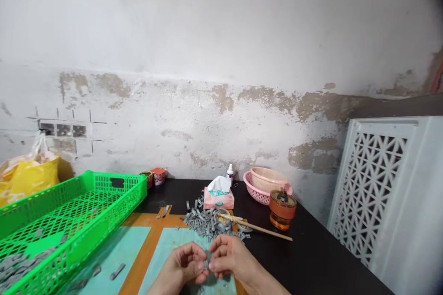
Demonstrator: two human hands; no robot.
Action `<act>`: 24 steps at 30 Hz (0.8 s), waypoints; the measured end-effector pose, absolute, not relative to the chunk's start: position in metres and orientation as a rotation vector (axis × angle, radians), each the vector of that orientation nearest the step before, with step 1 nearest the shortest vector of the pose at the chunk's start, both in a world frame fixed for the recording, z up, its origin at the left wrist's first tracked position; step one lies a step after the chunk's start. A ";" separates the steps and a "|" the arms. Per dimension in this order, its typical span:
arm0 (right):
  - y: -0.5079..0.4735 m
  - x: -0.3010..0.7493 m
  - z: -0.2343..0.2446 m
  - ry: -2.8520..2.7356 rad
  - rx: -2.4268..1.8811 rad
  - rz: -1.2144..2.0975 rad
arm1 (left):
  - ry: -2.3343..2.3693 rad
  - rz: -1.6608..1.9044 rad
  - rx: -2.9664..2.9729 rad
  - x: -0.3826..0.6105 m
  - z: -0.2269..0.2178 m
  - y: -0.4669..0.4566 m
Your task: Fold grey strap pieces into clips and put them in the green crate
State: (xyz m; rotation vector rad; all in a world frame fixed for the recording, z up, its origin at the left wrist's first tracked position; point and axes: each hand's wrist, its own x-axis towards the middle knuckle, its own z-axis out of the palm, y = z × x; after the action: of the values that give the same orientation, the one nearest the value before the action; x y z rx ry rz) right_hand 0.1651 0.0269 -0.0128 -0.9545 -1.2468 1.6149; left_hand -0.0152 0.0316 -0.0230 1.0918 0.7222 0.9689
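The small grey piece [206, 265] sits between my left hand [185, 265] and my right hand [230, 260], pinched by nearly closed fingertips of both, probably because it is so tiny. Just beyond lies a loose heap of grey strips [200, 221], seemingly for easy reach; leftward stands a bright green plastic crate [85, 242].

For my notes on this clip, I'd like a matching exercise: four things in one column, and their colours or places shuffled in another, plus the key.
Things
1. Plastic crate
2. Tissue box
3. Lidded jar
4. Small grey piece

Colours or places
A. At the fingertips of the left hand and right hand
B. In front of the pink basket
C. Pink, in front of the white bottle
D. Bright green

Pairs: 1-D, 2-C, 3-B, 4-A
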 end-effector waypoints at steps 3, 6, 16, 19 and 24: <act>0.029 0.164 -0.014 -1.279 -0.992 1.510 | 0.736 0.973 1.120 -0.014 -0.025 0.033; 0.029 0.162 -0.016 -1.281 -1.011 1.465 | 0.752 0.998 1.172 -0.013 -0.022 0.031; 0.026 0.161 -0.012 -1.298 -0.936 1.500 | 0.804 1.060 1.230 -0.012 -0.013 0.026; 0.027 0.160 -0.013 -1.293 -0.925 1.478 | 0.814 1.061 1.222 -0.012 -0.012 0.026; 0.028 0.160 -0.012 -1.309 -0.939 1.413 | 0.841 0.981 1.200 -0.012 -0.006 0.024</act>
State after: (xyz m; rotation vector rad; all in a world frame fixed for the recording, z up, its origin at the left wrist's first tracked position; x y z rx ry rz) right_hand 0.1603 0.0282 -0.0122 -0.9390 -1.3086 1.4129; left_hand -0.0115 0.0237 -0.0060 1.2000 0.8411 0.9808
